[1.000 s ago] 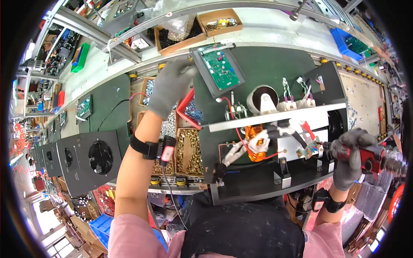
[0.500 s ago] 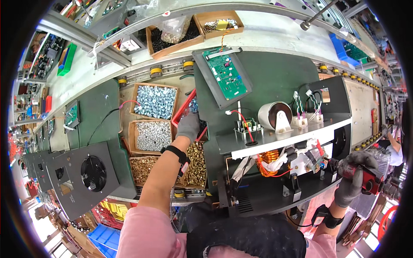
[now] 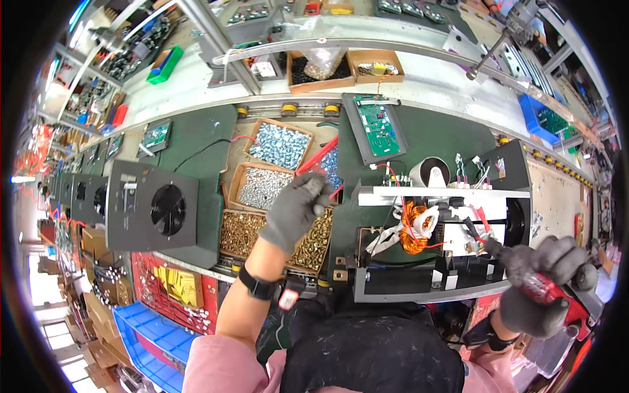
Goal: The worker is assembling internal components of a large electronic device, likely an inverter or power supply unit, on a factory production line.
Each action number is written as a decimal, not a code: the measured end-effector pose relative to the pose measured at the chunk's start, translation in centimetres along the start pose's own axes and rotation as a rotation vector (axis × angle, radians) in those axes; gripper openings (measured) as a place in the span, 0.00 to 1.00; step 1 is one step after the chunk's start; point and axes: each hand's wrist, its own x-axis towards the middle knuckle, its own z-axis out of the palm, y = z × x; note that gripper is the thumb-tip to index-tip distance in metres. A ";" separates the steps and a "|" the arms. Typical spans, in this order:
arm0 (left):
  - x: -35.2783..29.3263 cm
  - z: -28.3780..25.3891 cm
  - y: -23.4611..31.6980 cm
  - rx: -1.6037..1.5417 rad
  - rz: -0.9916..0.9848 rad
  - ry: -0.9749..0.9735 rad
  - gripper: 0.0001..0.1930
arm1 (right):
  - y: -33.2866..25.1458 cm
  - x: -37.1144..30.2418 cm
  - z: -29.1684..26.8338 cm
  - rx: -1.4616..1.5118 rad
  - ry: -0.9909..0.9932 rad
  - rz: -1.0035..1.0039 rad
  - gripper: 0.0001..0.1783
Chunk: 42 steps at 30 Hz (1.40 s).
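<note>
My left hand, in a grey glove, hovers over the parts boxes beside a red bin of small bluish metal parts. Its fingers are curled together; anything between them is hidden. In my gloved right hand is a red power screwdriver, its dark nose pointing left into an open black metal chassis. Inside that chassis are an orange copper-wound coil, white-wrapped leads and red and black cables. A large round capacitor stands behind its pale upper rail.
Cardboard boxes hold bluish nuts, silver screws and brass-coloured fasteners. A green circuit board lies behind the chassis. A black fan panel stands at left. A metal frame bar crosses the far side.
My left hand has come up out of the red bin toward me, fingers curled. The view has shifted, and my right hand still holds the power screwdriver at the chassis's right end.
</note>
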 end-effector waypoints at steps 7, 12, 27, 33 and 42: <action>-11.4 6.9 -0.7 -0.149 -0.110 -0.119 0.18 | 2.0 -0.2 7.5 0.434 -0.298 0.001 0.19; -16.9 5.5 -1.7 -0.226 -0.072 -0.016 0.20 | 1.4 -3.0 12.1 0.474 -0.373 0.055 0.19; -27.2 -12.2 1.6 -0.491 -0.180 0.004 0.23 | -0.8 -12.0 31.1 0.488 -0.743 0.111 0.18; -28.7 -19.4 -0.6 -0.234 0.066 0.127 0.28 | -0.2 -13.7 35.5 0.555 -0.656 0.170 0.18; -32.0 -43.0 1.3 1.194 -0.342 1.398 0.21 | -0.4 -10.8 31.2 0.233 -0.428 0.083 0.15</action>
